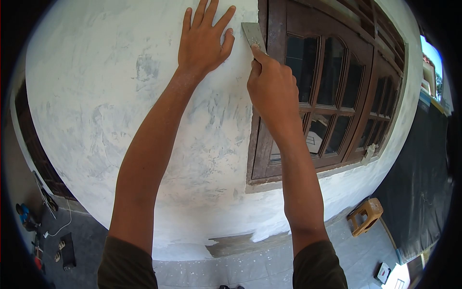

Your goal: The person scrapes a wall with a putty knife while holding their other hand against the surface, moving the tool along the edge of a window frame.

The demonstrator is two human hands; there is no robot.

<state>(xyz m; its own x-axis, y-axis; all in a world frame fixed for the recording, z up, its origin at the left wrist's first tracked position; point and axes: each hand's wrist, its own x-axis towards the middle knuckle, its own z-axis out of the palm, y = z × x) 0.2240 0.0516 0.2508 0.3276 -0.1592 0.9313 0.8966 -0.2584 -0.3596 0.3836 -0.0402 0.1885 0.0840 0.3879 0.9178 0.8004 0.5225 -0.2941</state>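
My right hand grips a putty knife, its index finger stretched along the tool toward the blade. The flat metal blade points up and lies at the wall's edge beside the brown wooden window frame. Most of the handle is hidden inside my fist. To the left, my left hand rests flat with fingers spread against the white wall, holding nothing. Grey patches and smears mark the wall's surface around both arms.
Glass panes fill the brown window on the right. A yellowish plastic stool stands on the grey tiled floor by a dark sheet. Sandals and a white cable lie at lower left.
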